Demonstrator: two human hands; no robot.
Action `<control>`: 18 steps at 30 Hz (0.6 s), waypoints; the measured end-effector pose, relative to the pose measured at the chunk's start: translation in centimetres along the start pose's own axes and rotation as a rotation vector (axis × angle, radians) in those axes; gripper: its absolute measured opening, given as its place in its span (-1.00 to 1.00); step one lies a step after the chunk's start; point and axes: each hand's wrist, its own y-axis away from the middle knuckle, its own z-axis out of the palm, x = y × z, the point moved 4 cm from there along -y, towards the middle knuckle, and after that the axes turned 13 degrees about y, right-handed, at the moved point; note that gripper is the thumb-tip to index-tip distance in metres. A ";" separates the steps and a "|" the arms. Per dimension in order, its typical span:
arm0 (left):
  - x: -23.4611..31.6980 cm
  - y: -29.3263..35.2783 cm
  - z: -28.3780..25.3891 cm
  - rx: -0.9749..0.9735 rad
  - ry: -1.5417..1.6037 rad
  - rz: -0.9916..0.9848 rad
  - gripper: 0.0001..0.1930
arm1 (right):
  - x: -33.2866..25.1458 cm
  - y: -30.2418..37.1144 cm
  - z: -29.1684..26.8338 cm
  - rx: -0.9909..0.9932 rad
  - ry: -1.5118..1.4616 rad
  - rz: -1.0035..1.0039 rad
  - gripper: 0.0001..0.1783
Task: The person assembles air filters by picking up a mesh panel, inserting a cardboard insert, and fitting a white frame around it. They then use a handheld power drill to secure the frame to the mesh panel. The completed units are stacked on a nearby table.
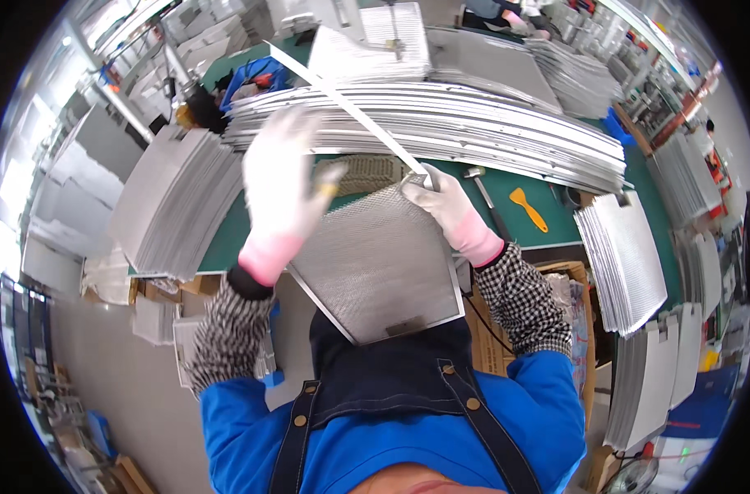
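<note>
A grey metal mesh filter panel [375, 255] leans from the green table's near edge toward my apron, with bright metal edging along its left, right and near sides. My right hand [447, 206], in a white glove with a pink cuff, is closed at the panel's far right corner. It grips the end of a thin silver frame strip [350, 107], which slants up to the far left. My left hand [283, 181], gloved alike and smeared by motion, is raised above the panel's far left side. Its thumb stands apart from the fingers, and nothing shows in it.
Long silver strips [506, 132] are piled across the green table. Stacks of grey panels stand left [173, 202] and right [626, 259]. A hammer [488, 202] and an orange scraper [529, 209] lie right of my right hand. Behind the pile sits a blue bin [255, 78].
</note>
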 end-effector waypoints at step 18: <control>-3.7 3.0 5.8 -0.945 0.474 -0.325 -0.63 | -3.4 -2.3 -3.3 -0.412 0.593 -0.146 -0.67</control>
